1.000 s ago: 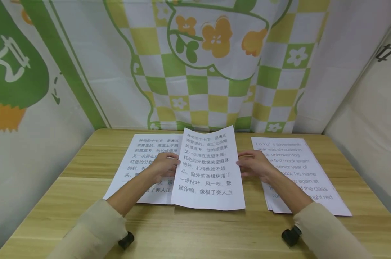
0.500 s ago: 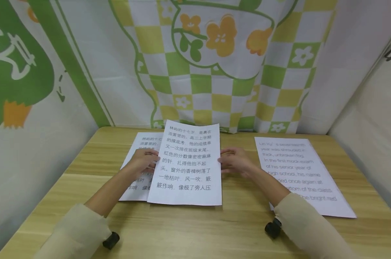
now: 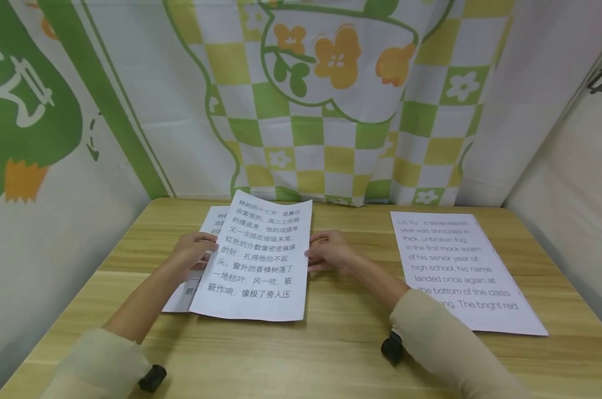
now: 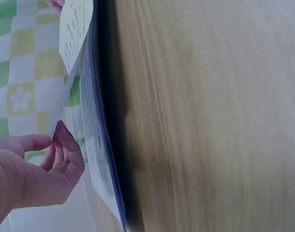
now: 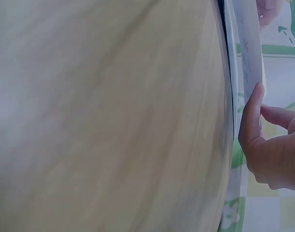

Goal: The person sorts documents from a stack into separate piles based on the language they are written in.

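Observation:
A white sheet of paper [image 3: 256, 260] printed with Chinese text is held above the table between both hands. My left hand [image 3: 193, 252] pinches its left edge; in the left wrist view the thumb and fingers of that hand [image 4: 46, 169] meet on the paper's edge. On the opposite edge, my right hand [image 3: 331, 252] pinches it too, and the right wrist view shows that hand [image 5: 273, 140] with the edge between thumb and finger. Beneath and to the left lies another sheet with Chinese text [image 3: 181, 296], mostly covered by the held one.
At the right of the wooden table [image 3: 331, 360] lies a white sheet with English text [image 3: 455, 266], partly under the right forearm. A patterned curtain [image 3: 326, 133] hangs at the table's back edge. Dark wrist cameras [image 3: 393, 348] sit under both sleeves.
Both hands have carried the held sheet leftward, and it covers more of the left sheet than before. The right forearm has moved off most of the English sheet.

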Action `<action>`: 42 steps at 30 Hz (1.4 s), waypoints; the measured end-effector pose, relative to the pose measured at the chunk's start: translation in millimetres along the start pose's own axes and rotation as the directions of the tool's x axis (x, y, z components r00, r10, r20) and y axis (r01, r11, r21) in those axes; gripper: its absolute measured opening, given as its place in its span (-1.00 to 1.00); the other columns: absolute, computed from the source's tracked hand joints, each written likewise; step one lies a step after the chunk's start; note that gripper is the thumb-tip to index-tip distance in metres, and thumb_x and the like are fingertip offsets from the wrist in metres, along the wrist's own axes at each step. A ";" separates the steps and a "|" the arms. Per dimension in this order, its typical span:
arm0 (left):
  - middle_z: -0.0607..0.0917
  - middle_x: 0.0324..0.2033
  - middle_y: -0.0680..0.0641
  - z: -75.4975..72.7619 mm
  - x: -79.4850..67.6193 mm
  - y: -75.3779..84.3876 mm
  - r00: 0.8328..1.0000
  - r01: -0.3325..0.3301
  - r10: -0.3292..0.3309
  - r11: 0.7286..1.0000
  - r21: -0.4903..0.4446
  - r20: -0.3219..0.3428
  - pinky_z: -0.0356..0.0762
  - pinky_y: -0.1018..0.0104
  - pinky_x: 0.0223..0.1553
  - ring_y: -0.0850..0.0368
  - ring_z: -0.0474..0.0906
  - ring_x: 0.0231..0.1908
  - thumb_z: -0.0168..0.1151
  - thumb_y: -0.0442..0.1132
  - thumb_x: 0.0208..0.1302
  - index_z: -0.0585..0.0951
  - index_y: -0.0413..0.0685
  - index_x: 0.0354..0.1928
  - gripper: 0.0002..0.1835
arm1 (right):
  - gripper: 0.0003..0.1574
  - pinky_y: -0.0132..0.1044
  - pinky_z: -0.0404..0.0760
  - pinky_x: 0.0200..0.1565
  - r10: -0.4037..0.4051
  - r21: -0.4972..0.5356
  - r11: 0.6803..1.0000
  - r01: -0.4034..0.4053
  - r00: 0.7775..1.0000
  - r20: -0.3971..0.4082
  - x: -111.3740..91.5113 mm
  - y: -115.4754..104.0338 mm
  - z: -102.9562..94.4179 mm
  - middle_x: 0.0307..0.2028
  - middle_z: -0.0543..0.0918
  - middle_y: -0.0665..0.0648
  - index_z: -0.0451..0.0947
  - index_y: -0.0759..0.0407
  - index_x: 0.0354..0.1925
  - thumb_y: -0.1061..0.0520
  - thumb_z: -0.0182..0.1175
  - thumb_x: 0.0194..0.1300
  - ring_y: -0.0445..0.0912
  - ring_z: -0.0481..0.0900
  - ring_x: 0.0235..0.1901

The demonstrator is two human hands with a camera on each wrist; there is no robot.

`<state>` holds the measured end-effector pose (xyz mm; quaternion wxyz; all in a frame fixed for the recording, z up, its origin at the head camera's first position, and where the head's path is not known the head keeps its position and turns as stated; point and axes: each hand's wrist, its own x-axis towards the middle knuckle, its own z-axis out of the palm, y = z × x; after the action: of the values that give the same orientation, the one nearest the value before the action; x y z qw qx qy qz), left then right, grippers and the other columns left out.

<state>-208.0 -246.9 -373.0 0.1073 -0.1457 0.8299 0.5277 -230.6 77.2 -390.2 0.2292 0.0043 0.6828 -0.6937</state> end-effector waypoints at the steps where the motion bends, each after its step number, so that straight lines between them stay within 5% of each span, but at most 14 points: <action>1: 0.57 -0.13 -0.12 -2.3 0.5 -0.5 1.000 0.003 -0.003 1.000 -0.001 -0.006 0.57 0.36 -0.29 0.08 0.49 -0.22 0.07 -0.27 0.54 0.41 -0.34 0.39 -0.52 | -0.49 -0.13 0.84 -0.25 0.002 -0.002 1.000 -0.002 1.000 0.001 1.0 -0.9 2.6 -0.16 0.69 0.36 0.40 0.48 0.23 0.52 0.19 0.34 0.02 0.73 -0.38; 15: 0.53 -0.03 -0.14 -22.6 4.4 -12.1 0.996 0.047 -0.051 0.997 -0.056 -0.070 0.58 0.40 -0.31 0.11 0.47 -0.18 0.02 -0.33 0.54 0.36 -0.38 0.43 -0.50 | -0.41 -0.13 0.84 -0.25 -0.003 -0.026 1.000 0.004 0.999 0.036 17.7 1.0 33.2 -0.18 0.69 0.39 0.35 0.51 0.24 0.59 0.18 0.26 0.03 0.72 -0.38; 24: 0.65 -0.29 0.00 -30.9 8.7 -22.4 0.995 0.031 -0.041 0.992 -0.123 -0.086 0.68 0.36 -0.39 0.24 0.60 -0.41 0.01 -0.42 0.50 0.35 -0.44 0.42 -0.50 | -0.33 -0.14 0.83 -0.15 0.019 -0.033 0.999 -0.016 0.996 0.084 17.3 1.6 42.6 -0.17 0.64 0.28 0.35 0.57 0.31 0.60 0.23 0.25 -0.04 0.69 -0.39; 34: 0.62 0.00 -0.28 -34.5 7.7 -27.5 0.991 0.049 -0.059 0.995 -0.083 -0.119 0.68 0.37 -0.35 0.20 0.58 -0.33 -0.02 -0.42 0.51 0.35 -0.46 0.43 -0.50 | -0.40 -0.12 0.79 0.01 -0.023 -0.034 0.999 0.027 0.992 0.121 14.1 4.3 43.7 -0.03 0.58 0.31 0.35 0.60 0.29 0.57 0.20 0.30 -0.05 0.65 -0.25; 42: 0.46 0.31 -0.46 -35.3 6.6 -25.6 0.991 0.061 -0.069 0.995 -0.073 -0.115 0.70 0.40 -0.30 0.21 0.61 -0.30 -0.03 -0.36 0.54 0.33 -0.40 0.46 -0.48 | -0.23 -0.08 0.72 0.15 -0.052 -0.036 0.998 0.058 0.990 0.133 16.8 2.2 42.5 0.34 0.42 0.50 0.23 0.61 0.42 0.50 0.22 0.31 0.26 0.60 0.19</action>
<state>-205.9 -290.0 -381.9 0.0702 -0.2072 0.8108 0.5429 -231.8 31.7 -394.7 0.2547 -0.0649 0.6797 -0.6848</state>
